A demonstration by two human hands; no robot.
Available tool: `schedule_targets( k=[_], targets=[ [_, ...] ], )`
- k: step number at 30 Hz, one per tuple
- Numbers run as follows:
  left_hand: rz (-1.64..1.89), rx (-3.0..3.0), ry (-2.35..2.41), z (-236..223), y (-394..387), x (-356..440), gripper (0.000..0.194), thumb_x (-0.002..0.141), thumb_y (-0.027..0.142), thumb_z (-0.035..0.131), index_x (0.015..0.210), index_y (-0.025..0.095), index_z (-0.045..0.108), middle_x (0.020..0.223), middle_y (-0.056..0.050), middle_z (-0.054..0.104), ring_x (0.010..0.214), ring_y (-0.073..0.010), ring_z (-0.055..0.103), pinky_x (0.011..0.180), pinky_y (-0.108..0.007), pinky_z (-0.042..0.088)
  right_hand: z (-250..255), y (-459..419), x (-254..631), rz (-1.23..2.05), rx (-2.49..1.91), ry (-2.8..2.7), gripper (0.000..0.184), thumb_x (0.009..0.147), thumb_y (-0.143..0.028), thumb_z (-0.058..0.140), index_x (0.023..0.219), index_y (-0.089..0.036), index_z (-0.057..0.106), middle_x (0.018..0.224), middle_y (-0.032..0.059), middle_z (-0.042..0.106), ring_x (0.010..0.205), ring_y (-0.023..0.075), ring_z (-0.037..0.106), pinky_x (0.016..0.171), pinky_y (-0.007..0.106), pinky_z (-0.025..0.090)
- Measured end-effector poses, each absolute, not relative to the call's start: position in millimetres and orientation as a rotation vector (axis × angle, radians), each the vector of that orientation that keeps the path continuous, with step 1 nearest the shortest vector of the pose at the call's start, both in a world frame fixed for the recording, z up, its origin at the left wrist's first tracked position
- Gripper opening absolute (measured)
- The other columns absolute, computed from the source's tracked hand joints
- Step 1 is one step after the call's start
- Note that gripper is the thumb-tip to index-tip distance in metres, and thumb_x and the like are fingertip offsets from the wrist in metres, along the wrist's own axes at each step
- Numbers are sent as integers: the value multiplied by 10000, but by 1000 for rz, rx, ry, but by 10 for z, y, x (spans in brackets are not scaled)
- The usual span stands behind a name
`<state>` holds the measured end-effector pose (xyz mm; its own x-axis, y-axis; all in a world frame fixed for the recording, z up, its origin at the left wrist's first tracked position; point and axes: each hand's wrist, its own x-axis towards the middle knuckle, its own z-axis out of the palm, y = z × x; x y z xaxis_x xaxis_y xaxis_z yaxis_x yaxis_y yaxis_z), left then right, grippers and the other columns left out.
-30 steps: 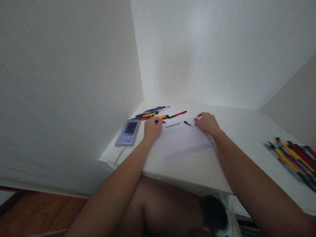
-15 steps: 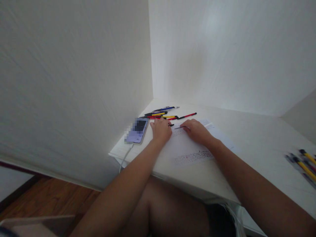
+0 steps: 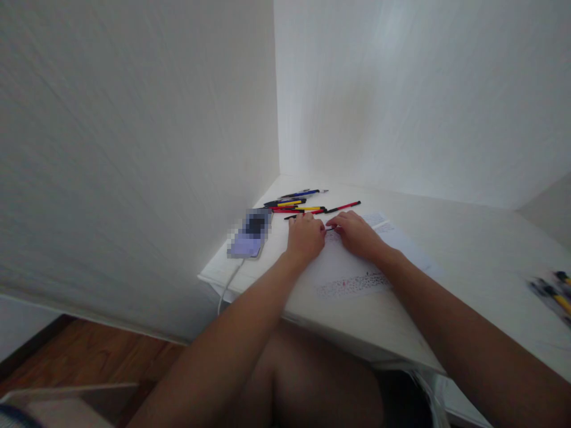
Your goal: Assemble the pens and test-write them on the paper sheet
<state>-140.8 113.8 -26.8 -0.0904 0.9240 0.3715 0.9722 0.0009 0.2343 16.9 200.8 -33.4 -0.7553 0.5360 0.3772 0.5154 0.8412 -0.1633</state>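
My left hand [image 3: 307, 239] is closed, its fingers curled down over the top edge of the written paper [image 3: 332, 261]. A black pen-like tip [image 3: 289, 217] pokes out beyond its knuckles; whether the hand holds it I cannot tell. Close on the right, my right hand [image 3: 355, 235] pinches a thin dark rod [image 3: 330, 229], like a slim pen or refill, its far end meeting the left fingertips. Behind both hands lie several pens, among them a red pen with black ends [image 3: 343, 207], a yellow and black pen [image 3: 292, 203] and a blue pen [image 3: 303, 194].
A phone [image 3: 252, 235] with a white cable [image 3: 229, 282] rests left of my hands. More yellow and black pens [image 3: 559, 300] lie blurred at the table's right. White walls [image 3: 214, 119] rise at the left and back. The white table's front edge [image 3: 339, 333] is above my legs.
My left hand has moved right, up to the right fingertips. The black end that stuck out on its right is no longer visible there; a black tip now shows at its left.
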Motion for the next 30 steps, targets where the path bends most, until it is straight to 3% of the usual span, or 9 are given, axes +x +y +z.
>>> schedule_targets(
  k=[10, 19, 30],
  targets=[
    [-601, -1989, -2111, -317, 1136, -1373, 133, 918, 202, 568, 938, 178, 697, 1066, -90, 624, 1049, -300, 527, 841, -441, 389, -240, 1963, 208, 113, -826, -2650, 300, 882, -47, 506, 1016, -177, 740, 1046, 111, 678, 1006, 246, 587, 918, 388, 469],
    [-692, -2008, -2149, -266, 1125, -1395, 124, 959, 211, 526, 958, 171, 644, 1065, -91, 635, 1042, -288, 528, 851, -434, 369, -183, 2000, 254, 21, -850, -2645, 253, 924, -140, 520, 978, -206, 759, 983, 89, 716, 969, 266, 599, 884, 408, 466],
    [-699, -2012, -2165, -256, 1112, -1419, 113, 961, 220, 537, 943, 182, 642, 1069, -83, 639, 1041, -280, 537, 856, -429, 371, -151, 2077, 392, -36, -937, -2560, 225, 908, -143, 492, 890, -163, 715, 963, 124, 698, 940, 268, 607, 854, 403, 457]
  ],
)
